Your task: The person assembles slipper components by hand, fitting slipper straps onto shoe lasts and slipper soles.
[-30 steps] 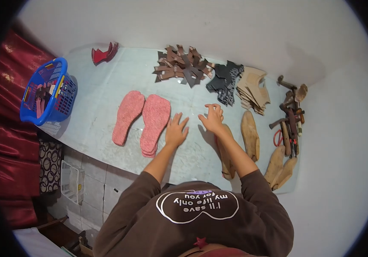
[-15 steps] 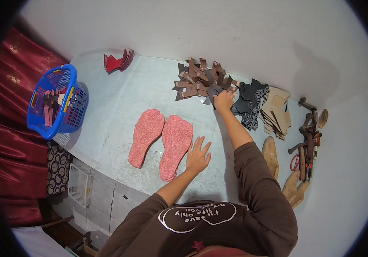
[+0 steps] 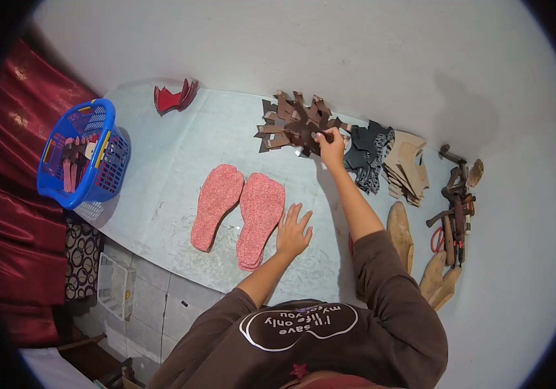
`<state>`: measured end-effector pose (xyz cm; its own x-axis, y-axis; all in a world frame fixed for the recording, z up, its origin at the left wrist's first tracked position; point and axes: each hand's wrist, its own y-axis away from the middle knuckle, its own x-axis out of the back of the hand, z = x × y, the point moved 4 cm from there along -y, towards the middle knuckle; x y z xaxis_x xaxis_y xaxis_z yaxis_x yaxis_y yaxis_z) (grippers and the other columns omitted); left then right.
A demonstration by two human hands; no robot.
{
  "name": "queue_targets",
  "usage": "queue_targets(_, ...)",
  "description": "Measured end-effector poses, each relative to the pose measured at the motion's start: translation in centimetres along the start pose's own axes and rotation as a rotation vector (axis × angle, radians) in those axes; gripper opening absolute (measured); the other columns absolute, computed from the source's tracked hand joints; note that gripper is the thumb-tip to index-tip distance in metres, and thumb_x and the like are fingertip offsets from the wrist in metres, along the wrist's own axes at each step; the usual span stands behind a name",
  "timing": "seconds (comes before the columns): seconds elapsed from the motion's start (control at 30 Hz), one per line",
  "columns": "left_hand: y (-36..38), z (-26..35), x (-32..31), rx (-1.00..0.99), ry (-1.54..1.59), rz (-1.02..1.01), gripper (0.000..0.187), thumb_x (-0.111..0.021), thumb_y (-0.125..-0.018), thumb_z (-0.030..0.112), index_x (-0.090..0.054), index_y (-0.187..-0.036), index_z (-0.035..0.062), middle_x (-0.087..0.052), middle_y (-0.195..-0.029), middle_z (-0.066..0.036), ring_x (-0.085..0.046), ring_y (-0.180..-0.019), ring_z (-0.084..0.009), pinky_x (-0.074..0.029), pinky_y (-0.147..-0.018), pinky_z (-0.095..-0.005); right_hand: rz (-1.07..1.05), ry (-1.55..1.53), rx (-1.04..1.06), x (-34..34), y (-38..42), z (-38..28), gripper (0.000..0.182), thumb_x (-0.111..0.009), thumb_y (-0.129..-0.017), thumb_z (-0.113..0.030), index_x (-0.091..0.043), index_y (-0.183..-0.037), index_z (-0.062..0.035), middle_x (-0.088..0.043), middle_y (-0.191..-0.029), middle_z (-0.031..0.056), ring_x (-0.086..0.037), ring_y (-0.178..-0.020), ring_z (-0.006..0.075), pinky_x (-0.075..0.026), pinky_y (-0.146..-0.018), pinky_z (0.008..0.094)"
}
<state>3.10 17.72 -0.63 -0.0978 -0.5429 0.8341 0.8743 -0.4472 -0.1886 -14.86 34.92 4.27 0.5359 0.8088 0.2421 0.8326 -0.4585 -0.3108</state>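
Two stacks of pink speckled insoles lie side by side on the pale table, a left stack (image 3: 216, 206) and a right stack (image 3: 260, 219). Flat on the table beside the right stack rests my left hand (image 3: 293, 232), its fingers spread and nothing in it. My right hand (image 3: 330, 148) is closed on a dark brown piece (image 3: 306, 131) at the right side of the pile of brown cut pieces (image 3: 280, 133). Just right of that hand lie black patterned pieces (image 3: 367, 155).
Beige pieces (image 3: 405, 167) lie beyond the black ones. Wooden shoe forms (image 3: 400, 236) and hammers and other tools (image 3: 456, 214) stretch along the right. Red pieces (image 3: 173, 99) sit at the back left, near a blue basket (image 3: 105, 155) at the table's left edge.
My right hand has closed its fingers on a dark brown piece and lifted it slightly over the pile. My left hand stays flat. The whole view has shifted a little.
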Motion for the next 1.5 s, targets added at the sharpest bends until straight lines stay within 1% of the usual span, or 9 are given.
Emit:
queue_targets(0.13,0.3,0.0,-0.1,-0.018,-0.022,0.010,0.044,-0.051,-0.079,0.028,-0.047,-0.120,0.0128,-0.034,-0.132,-0.013,-0.026,-0.126,-0.0279,-0.021,-0.101,-0.0447,-0.119,-0.496,-0.054,3.0,4.8,-3.4,0.008,-0.055,-0.081,0.002,-0.048,-0.086,0.0012,-0.059,-0.079,0.0086,-0.062,-0.068,0.0153,-0.051,-0.060,0.0236)
queue_targets(0.4,0.9,-1.0,-1.3,0.057,0.174,-0.065,0.052,-0.056,-0.075,0.037,-0.049,-0.117,0.0065,-0.046,-0.123,-0.015,-0.032,-0.123,-0.0279,-0.020,-0.103,-0.0444,0.007,-0.772,-0.419,11.6,15.1,-5.2,0.013,-0.054,-0.085,-0.005,-0.042,-0.091,-0.0043,-0.060,-0.082,0.0133,-0.064,-0.069,0.0234,-0.054,-0.061,0.0305)
queue_targets(0.5,1.6,0.8,0.5,-0.072,0.209,0.148,0.063,-0.064,-0.068,0.032,-0.041,-0.121,0.0081,-0.047,-0.119,-0.014,-0.038,-0.116,-0.0277,-0.021,-0.100,-0.0481,-0.026,-0.790,-0.495,13.0,17.7,-5.0,0.016,-0.053,-0.086,-0.011,-0.041,-0.093,-0.0034,-0.060,-0.084,0.0167,-0.064,-0.072,0.0248,-0.055,-0.065,0.0351)
queue_targets(0.67,1.2,2.4,-1.7,-0.128,0.230,0.189,0.059,-0.063,-0.070,0.031,-0.042,-0.120,0.0082,-0.044,-0.121,-0.013,-0.039,-0.114,-0.0288,-0.025,-0.097,-0.0461,-0.037,-0.979,-0.554,14.4,20.8,-3.9,0.017,-0.052,-0.087,-0.012,-0.042,-0.096,-0.0020,-0.058,-0.087,0.0183,-0.063,-0.076,0.0258,-0.054,-0.067,0.0397)
queue_targets(0.73,0.4,2.7,-2.3,-0.100,0.237,0.207,0.058,-0.064,-0.070,0.030,-0.043,-0.119,0.0077,-0.046,-0.117,-0.013,-0.041,-0.112,-0.0294,-0.027,-0.096,-0.0451,-0.002,-1.005,-0.545,15.5,21.3,-4.5,0.017,-0.052,-0.087,-0.012,-0.042,-0.096,-0.0017,-0.058,-0.087,0.0182,-0.062,-0.075,0.0252,-0.054,-0.067,0.0397)
queue_targets(0.8,-1.3,2.0,-2.8,0.211,0.181,0.108,0.050,-0.062,-0.072,0.033,-0.049,-0.113,0.0083,-0.049,-0.112,-0.011,-0.044,-0.107,-0.0266,-0.032,-0.090,-0.0446,0.036,-1.024,-0.532,17.1,21.5,-5.0,0.018,-0.053,-0.087,-0.013,-0.043,-0.097,-0.0015,-0.058,-0.087,0.0181,-0.062,-0.074,0.0246,-0.054,-0.067,0.0398)
queue_targets(1.07,-7.2,3.6,-3.1,0.371,-0.147,-0.121,0.054,-0.066,-0.071,0.044,-0.051,-0.104,0.0035,-0.050,-0.107,-0.011,-0.047,-0.104,-0.0277,-0.041,-0.082,-0.0413,0.082,-0.907,-0.517,22.2,23.1,-4.2,0.020,-0.053,-0.087,-0.014,-0.046,-0.100,-0.0012,-0.059,-0.087,0.0143,-0.060,-0.074,0.0200,-0.054,-0.067,0.0382)
queue_targets(1.27,-9.4,2.0,-4.9,0.494,-0.158,-0.090,0.049,-0.071,-0.068,0.032,-0.052,-0.102,0.0037,-0.052,-0.105,-0.011,-0.052,-0.099,-0.0263,-0.045,-0.079,-0.0382,0.137,-0.877,-0.555,23.9,24.1,-2.8,0.020,-0.052,-0.088,-0.016,-0.047,-0.102,-0.0033,-0.058,-0.087,0.0106,-0.056,-0.072,0.0155,-0.053,-0.070,0.0392)
queue_targets(1.5,-12.7,-1.2,-4.9,0.339,0.498,0.075,0.024,-0.070,-0.068,0.017,-0.057,-0.083,0.0021,-0.060,-0.072,-0.009,-0.058,-0.066,-0.0216,-0.045,-0.064,-0.0312,0.166,-0.862,-0.608,24.4,24.1,-1.6,0.019,-0.050,-0.089,-0.016,-0.047,-0.102,-0.0023,-0.057,-0.087,0.0098,-0.054,-0.071,0.0146,-0.053,-0.069,0.0378)
